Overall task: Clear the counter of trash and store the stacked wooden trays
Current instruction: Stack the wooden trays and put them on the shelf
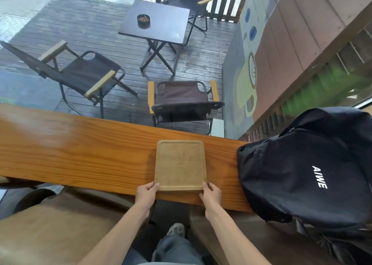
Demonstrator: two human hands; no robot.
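Both forearms reach forward from the bottom of the head view, over the person's trousers and shoe, to the near edge of the table. Left hand has its grip clamped on the near left corner of the wooden trays, thumb on the top rim and fingers tucked out of sight beneath; right hand is clamped the same way on the near right corner. Between the two grips the trays lie flat on the table, their near edge almost flush with the table's edge. Only the top tray shows clearly, so I cannot tell how many sit under it. No trash is visible on the table around the grips.

What could go wrong, as I judge it: both grips hold only the near corners, so on a lift the far end would droop, and a loose upper tray could slide forward off the one below, away from the hands. Just to the right of the right grip a black backpack rests on the table, near the trays' right side; swinging the trays that way would bump it. Beyond the far end of the trays the table ends, with a folding chair and wet decking below, so pushing rather than lifting risks tipping the stack over that far edge
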